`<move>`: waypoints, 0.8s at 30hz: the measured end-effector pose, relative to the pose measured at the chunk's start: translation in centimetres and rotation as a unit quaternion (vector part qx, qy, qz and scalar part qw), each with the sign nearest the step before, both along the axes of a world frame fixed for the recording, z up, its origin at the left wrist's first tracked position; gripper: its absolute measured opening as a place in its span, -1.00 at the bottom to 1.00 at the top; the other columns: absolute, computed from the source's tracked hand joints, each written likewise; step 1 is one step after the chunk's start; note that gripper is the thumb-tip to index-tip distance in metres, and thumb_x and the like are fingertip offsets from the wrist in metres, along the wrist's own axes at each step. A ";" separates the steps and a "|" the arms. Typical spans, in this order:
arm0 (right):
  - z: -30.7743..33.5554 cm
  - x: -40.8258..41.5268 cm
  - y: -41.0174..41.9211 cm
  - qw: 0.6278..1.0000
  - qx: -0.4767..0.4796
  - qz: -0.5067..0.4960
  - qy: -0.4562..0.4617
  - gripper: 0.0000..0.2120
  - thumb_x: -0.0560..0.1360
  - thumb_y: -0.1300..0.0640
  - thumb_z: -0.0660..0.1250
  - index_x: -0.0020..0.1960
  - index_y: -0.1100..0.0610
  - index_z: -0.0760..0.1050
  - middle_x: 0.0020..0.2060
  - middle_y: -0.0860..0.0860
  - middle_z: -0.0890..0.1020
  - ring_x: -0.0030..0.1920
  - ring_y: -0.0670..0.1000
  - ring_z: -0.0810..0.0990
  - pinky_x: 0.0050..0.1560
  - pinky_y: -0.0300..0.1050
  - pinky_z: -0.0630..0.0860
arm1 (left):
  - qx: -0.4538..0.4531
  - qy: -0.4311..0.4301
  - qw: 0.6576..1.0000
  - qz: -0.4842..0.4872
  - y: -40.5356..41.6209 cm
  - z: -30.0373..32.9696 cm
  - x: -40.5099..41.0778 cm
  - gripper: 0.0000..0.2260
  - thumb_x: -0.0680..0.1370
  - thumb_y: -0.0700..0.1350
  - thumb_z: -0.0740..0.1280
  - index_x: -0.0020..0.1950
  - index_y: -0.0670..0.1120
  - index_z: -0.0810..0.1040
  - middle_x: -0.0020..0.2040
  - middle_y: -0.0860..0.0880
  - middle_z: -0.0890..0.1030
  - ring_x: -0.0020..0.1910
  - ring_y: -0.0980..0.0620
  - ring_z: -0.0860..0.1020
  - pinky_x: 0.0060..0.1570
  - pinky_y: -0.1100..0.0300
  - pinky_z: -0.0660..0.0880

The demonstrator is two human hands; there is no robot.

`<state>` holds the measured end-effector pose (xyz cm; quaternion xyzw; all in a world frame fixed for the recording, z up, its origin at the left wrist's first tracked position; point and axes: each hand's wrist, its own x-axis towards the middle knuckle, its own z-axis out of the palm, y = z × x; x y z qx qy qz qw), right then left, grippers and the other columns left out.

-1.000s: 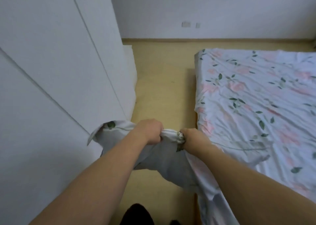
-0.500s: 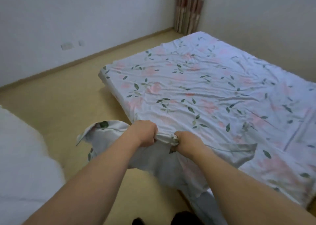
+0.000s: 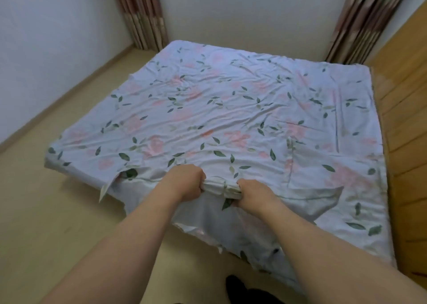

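The thin white bedsheet printed with pink flowers and green leaves (image 3: pixel 231 109) is judged light, soft and limp, best held by a gathered hem or by its corners. It is shown spread, wrinkled, across the centre of the frame, its near edge bunched at lower centre. That bunch is clenched by the left hand (image 3: pixel 187 184) and the right hand (image 3: pixel 255 195), fists close together.
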<state>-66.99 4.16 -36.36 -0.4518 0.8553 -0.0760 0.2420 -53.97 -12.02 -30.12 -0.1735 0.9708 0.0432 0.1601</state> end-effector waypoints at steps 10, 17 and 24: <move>1.0 5.7 -16.1 0.999 0.012 -0.032 0.040 -0.75 0.41 -0.16 0.30 -0.14 0.01 0.39 -0.08 0.05 0.61 -0.10 0.11 0.58 -0.18 -0.06 0.47 | 0.012 0.055 0.997 -0.045 -16.9 0.3 6.5 -0.94 0.41 -0.14 0.29 -0.27 -0.02 0.46 -0.37 0.03 0.41 -0.31 -0.07 0.46 -0.35 0.17 0.30; 3.6 13.3 -28.9 0.995 -0.016 -0.065 0.070 -0.80 0.46 -0.09 0.29 -0.19 0.02 0.38 -0.07 0.05 0.62 -0.05 0.13 0.59 -0.19 -0.10 0.41 | 0.016 0.059 0.998 -0.020 -31.7 1.7 12.1 -0.88 0.46 -0.03 0.33 -0.16 -0.05 0.60 -0.21 -0.05 0.61 -0.19 -0.11 0.57 -0.27 0.16 0.41; 3.0 16.0 -40.8 0.995 -0.034 -0.079 0.053 -0.81 0.44 -0.06 0.30 -0.21 0.04 0.42 -0.10 0.05 0.63 -0.06 0.13 0.60 -0.19 -0.09 0.42 | -0.032 0.059 0.997 -0.030 -43.9 0.5 15.2 -0.85 0.49 0.05 0.32 -0.16 -0.02 0.54 -0.17 -0.04 0.61 -0.16 -0.11 0.57 -0.27 0.14 0.39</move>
